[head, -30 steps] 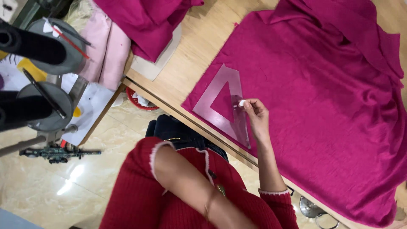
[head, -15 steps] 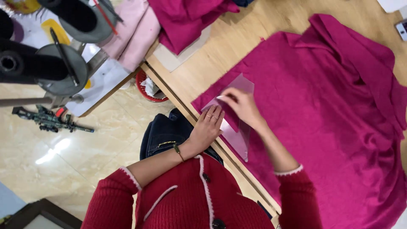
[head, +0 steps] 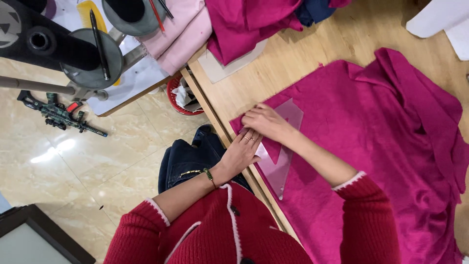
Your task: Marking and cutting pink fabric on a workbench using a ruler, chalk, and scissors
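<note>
A large magenta fabric (head: 371, 127) lies spread on a wooden table (head: 303, 54). On its near corner rests a clear triangular set square (head: 283, 171). My right hand (head: 266, 122) reaches across and sits with bent fingers on the fabric's corner, at the top edge of the set square; whatever is in its fingers is hidden. My left hand (head: 242, 151) lies flat, fingers together, on the table edge where the fabric and the set square's corner meet. Both sleeves are red knit.
More magenta cloth (head: 244, 19) and pink cloth (head: 181, 29) are heaped at the table's far end, over a beige card sheet (head: 220, 68). A red basket (head: 178, 100) stands on the floor below. A black stand (head: 73, 49) and a toy gun (head: 58, 116) are at the left.
My left hand has come up from my side onto the fabric edge by the set square. My right hand has slid along the set square to the fabric's corner.
</note>
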